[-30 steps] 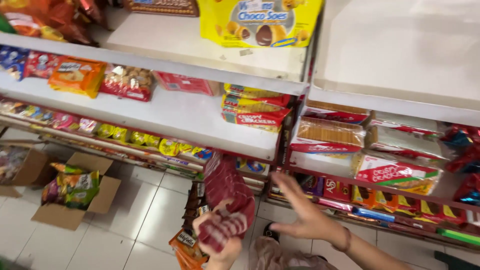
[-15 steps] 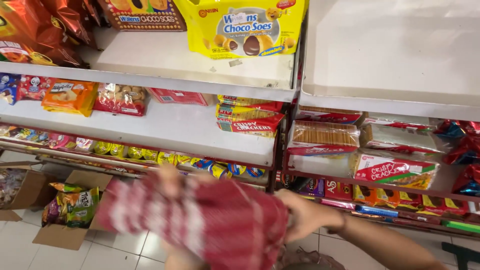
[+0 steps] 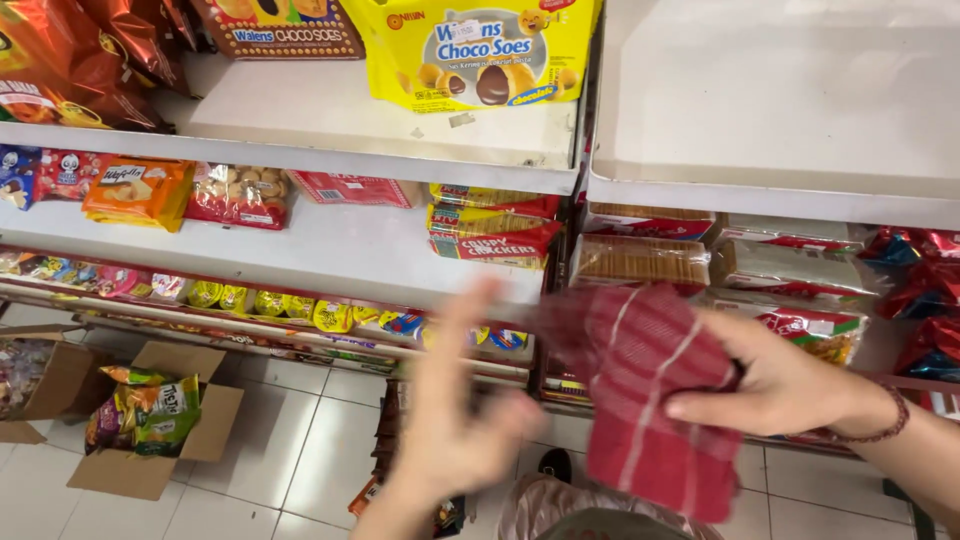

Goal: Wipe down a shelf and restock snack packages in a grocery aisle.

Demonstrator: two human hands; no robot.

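Note:
My right hand point(image 3: 785, 385) grips a red cloth with thin white stripes point(image 3: 650, 400), bunched and hanging down in front of the lower shelves. A dark bead bracelet sits on that wrist. My left hand point(image 3: 455, 420) is blurred, fingers apart and pointing up, just left of the cloth and holding nothing. Both hands hover before white shop shelves point(image 3: 330, 255) stocked with snack packets.
A big yellow biscuit bag point(image 3: 475, 50) lies on the top shelf; cracker packs point(image 3: 495, 225) and biscuit packs point(image 3: 640, 258) fill the middle one. An open cardboard box of snack bags point(image 3: 150, 420) stands on the white tiled floor at lower left, another box point(image 3: 40, 385) beside it.
The cloth, stretched between both hands half a second ago, now hangs from my right hand alone. My left hand has let go and moved left. The view has tilted slightly.

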